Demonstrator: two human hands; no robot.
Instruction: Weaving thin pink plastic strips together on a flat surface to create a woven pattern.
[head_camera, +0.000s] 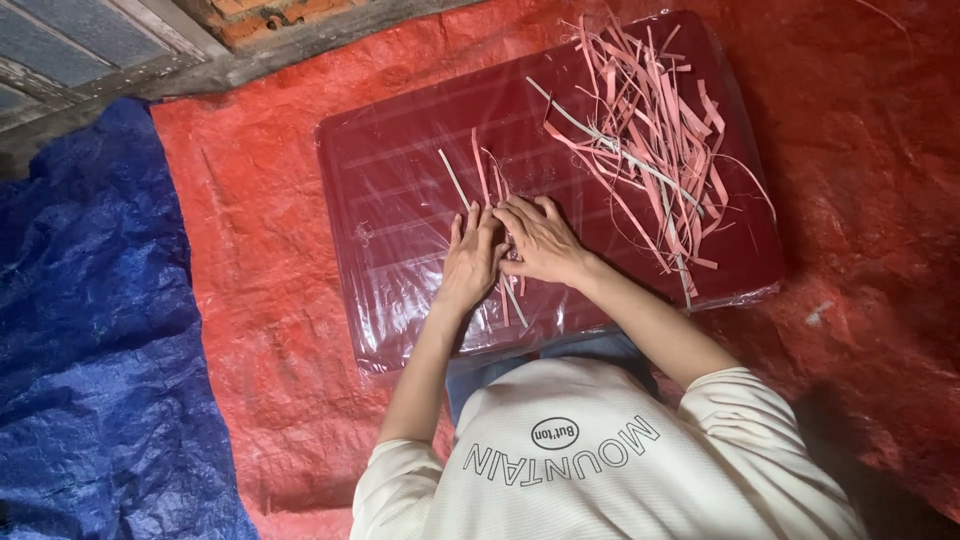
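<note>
Nearest the camera is the person's cream long-sleeved top (590, 470), with both forearms reaching forward onto a dark red board wrapped in clear plastic (400, 220). The left hand (470, 262) lies palm down on the board, fingers (468, 222) nearly straight and close together, pressing on a few thin pink strips (510, 290) that run under both hands. The right hand (543, 243) sits just beside it, touching it, fingers (520, 215) bent loosely and pointing left over the same strips; whether either hand pinches a strip cannot be told. Some strip ends stick out beyond the fingertips and below the wrists.

Farther up and to the right, well apart from the hands, a loose heap of pink and pale strips (645, 140) lies on the board's far corner. The board rests on a red tarpaulin (260, 250), a blue tarpaulin (90, 330) to its left.
</note>
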